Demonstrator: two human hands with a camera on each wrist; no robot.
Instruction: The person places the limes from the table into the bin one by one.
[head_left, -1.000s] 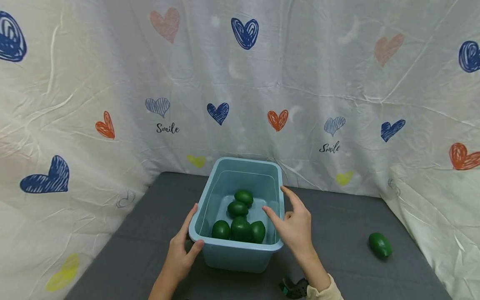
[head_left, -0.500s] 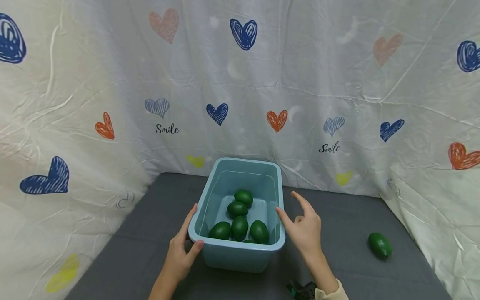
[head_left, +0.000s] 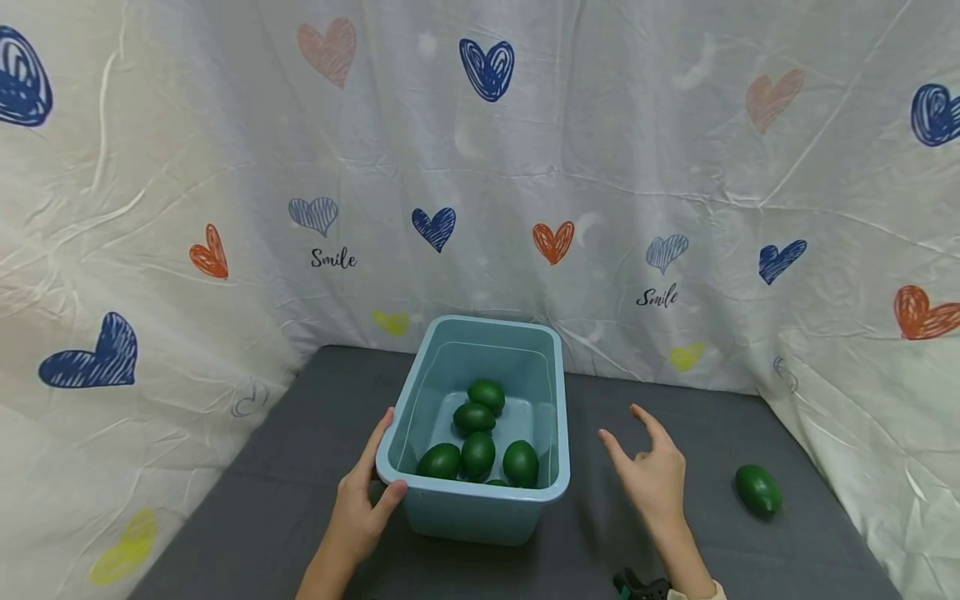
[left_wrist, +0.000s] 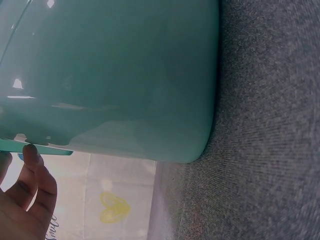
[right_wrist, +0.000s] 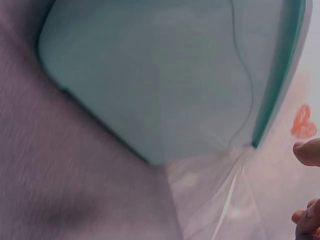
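Observation:
A light blue plastic tub (head_left: 480,506) stands on the dark grey table in the head view. Inside lie several glossy dark green, avocado-like fruits (head_left: 477,455), one mostly hidden behind the front rim. My left hand (head_left: 358,510) grips the tub's near left corner, thumb at the front rim and fingers along the left side. In the left wrist view its fingertips (left_wrist: 31,152) touch the rim. To the tub's right, my right hand (head_left: 654,483) hovers with thumb and forefinger spread, holding nothing. Another green fruit (head_left: 758,490) lies farther right on the table.
The dark grey tabletop (head_left: 262,500) extends on both sides of the tub. A white curtain (head_left: 480,167) printed with hearts hangs right behind the table's back edge. A dark band (head_left: 641,587) sits on my right wrist.
My right hand has moved from over the tub's right rim outward to the right. Fruits at the tub's near end have spread apart. The left hand keeps its hold.

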